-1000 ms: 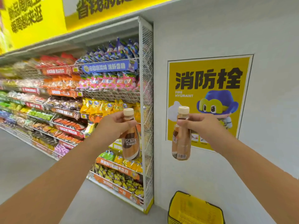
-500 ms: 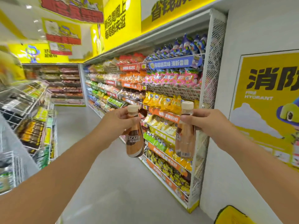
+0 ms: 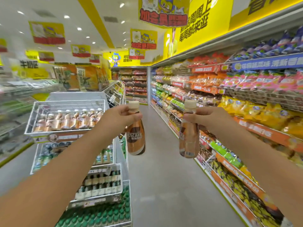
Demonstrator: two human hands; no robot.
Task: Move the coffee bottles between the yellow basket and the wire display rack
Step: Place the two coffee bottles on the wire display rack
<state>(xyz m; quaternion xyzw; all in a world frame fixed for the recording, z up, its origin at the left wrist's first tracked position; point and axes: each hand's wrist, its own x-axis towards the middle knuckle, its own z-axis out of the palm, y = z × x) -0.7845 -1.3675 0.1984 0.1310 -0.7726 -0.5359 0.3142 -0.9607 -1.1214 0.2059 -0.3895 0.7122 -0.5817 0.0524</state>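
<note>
- Left hand (image 3: 120, 116) clamped round neck of 1 coffee bottle (image 3: 135, 136), body hanging below grip.
- Right hand (image 3: 207, 117) clamped round neck of second bottle (image 3: 188, 138).
- Wire display rack (image 3: 65, 128) left of both grips, 1 row of bottles inside.

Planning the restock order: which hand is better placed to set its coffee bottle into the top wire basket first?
Left. The left hand and its coffee bottle hang beside the top wire basket; the right hand holds its bottle across the aisle.

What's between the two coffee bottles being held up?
Nothing: between the left bottle and right bottle, the head view shows only bare aisle floor beyond.
</note>
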